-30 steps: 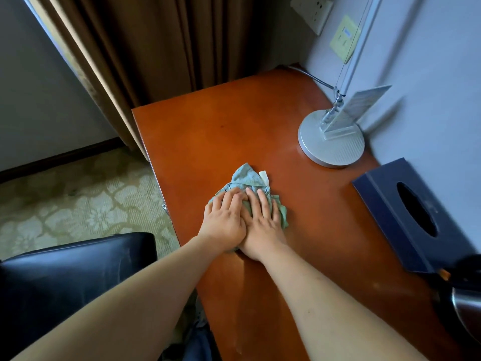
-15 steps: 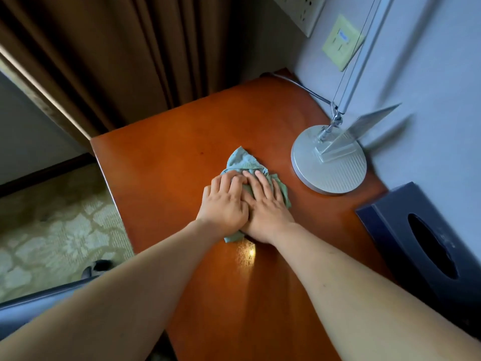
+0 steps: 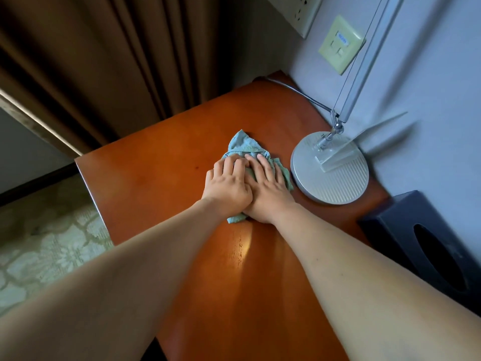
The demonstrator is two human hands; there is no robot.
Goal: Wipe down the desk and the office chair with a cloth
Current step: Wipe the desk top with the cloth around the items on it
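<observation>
Both your hands are flat on the crumpled pale green cloth [image 3: 246,149], side by side, fingers pointing toward twelve o'clock. Your left hand [image 3: 227,185] lies with its fingers straight and close together, pressing down on the cloth's nine o'clock half, its thumb side tucked against your right hand [image 3: 269,190]. That right hand is spread out too, fingers extended and slightly fanned over the cloth's three o'clock half; neither hand curls round the fabric, they simply bear down on it. The cloth bunches up past your fingertips at twelve o'clock, and a small corner pokes out under your left wrist at six o'clock. It sits on the glossy reddish-brown wooden desk [image 3: 161,183], toward the far part of the top, with a bright streak of reflected light on the wood between your forearms. Just at three o'clock of the cloth, near but not touching, stands the round silver base of the desk lamp [image 3: 335,183], its slim arm rising toward one o'clock along the wall. At four o'clock, against the wall, there's a dark blue tissue box [image 3: 406,220] with an oval slot. Brown curtains [image 3: 117,61] hang at eleven o'clock beyond the desk's far edge, and patterned carpet [image 3: 46,243] shows at eight o'clock.
</observation>
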